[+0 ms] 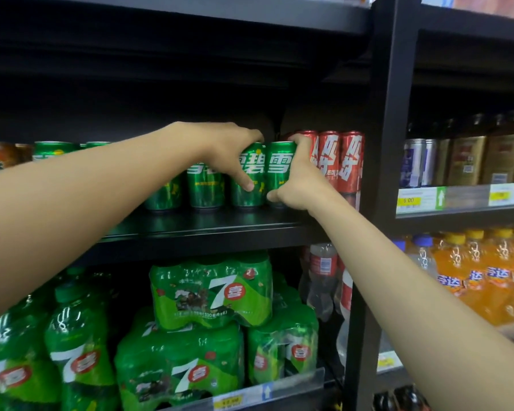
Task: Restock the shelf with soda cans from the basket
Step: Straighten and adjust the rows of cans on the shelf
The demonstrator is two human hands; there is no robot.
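Observation:
Several green soda cans stand in a row on the black shelf [208,223]. My left hand [226,149] grips one green can [248,185] from above, thumb on its front. My right hand [300,179] grips the neighbouring green can [279,167] on the right, fingers round its right side and thumb at its base. Both cans stand upright on the shelf, side by side. Red soda cans [350,161] stand right of my right hand. The basket is not in view.
A black upright post [383,143] bounds the shelf on the right. Below are green 7 Up can packs [211,295] and green bottles [77,336]. Orange soda bottles [487,277] and dark bottles [469,155] fill the right-hand bay. The shelf's front strip is bare.

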